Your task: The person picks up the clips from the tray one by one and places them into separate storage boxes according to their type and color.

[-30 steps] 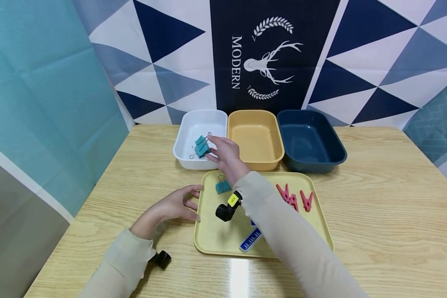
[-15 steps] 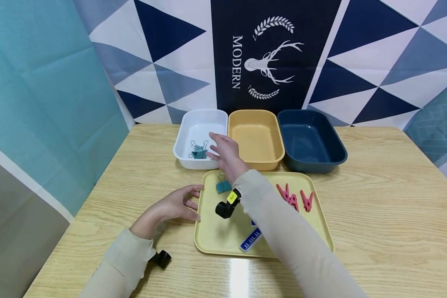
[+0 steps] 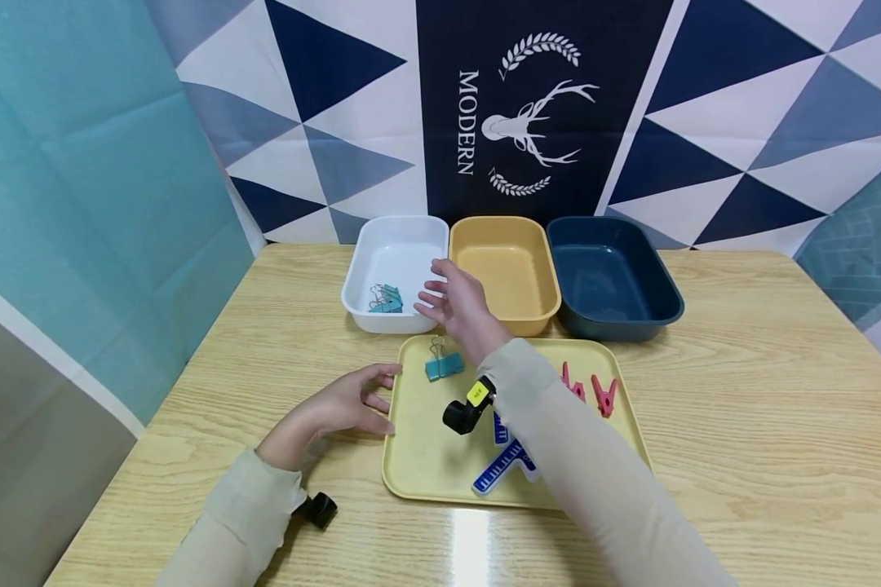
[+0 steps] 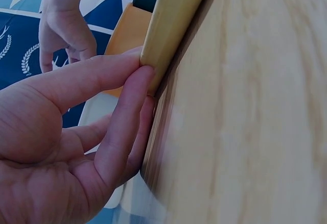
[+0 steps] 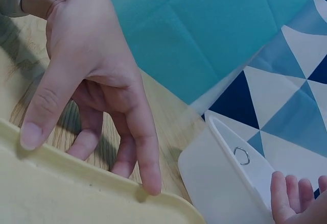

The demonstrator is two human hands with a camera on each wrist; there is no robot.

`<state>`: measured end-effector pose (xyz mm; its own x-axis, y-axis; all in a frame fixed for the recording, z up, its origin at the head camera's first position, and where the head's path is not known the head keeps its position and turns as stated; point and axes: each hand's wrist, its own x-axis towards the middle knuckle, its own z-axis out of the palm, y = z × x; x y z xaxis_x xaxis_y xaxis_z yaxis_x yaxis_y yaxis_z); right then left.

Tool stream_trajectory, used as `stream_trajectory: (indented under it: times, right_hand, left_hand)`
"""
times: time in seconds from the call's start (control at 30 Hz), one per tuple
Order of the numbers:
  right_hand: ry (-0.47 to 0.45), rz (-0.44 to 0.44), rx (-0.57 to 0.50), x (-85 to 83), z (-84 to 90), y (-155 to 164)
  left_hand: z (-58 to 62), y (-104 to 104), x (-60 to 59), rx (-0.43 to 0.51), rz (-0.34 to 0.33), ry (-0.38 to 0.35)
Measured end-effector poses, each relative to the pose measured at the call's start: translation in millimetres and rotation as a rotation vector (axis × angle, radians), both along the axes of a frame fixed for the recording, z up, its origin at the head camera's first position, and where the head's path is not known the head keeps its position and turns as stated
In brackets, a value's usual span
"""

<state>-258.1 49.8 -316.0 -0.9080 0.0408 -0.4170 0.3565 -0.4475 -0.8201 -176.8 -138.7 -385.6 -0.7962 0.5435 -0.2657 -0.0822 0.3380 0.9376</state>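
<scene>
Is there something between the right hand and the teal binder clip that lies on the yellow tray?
Nothing visible. The right hand hovers open above the tray's far edge, and the teal binder clip lies just below and left of it, with only bare tray between them.

The right hand (image 3: 458, 306) has released the binder clip (image 3: 387, 299) into the white bin (image 3: 363, 273).
</scene>
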Motion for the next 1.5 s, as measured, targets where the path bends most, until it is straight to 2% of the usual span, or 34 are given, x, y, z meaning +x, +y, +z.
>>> stream_trajectory:
  times: [0.17, 0.57, 0.87, 1.23, 1.5]
  right_hand:
    - [0.007, 0.046, 0.044, 3.6, -0.9, 6.3]
    - [-0.007, 0.078, 0.092, 10.6, -4.3, 14.9]
    - [-0.001, 0.069, 0.092, 18.6, -5.1, 14.8]
    - [0.005, 0.002, 0.089, 29.3, -11.3, 15.5]
    - [0.039, 0.035, 0.153, 35.2, -15.1, 16.9]
  left_hand:
    - [-1.0, -0.3, -1.0, 0.009, -0.008, -0.006]
    - [-1.3, -0.6, -1.3, 0.005, -0.013, -0.015]
    - [-0.2, 0.5, -1.2, 0.000, -0.013, -0.018]
    - [0.5, 0.3, -0.3, -0.001, -0.004, -0.016]
    - [1.4, 0.2, 0.3, -0.003, -0.004, -0.020]
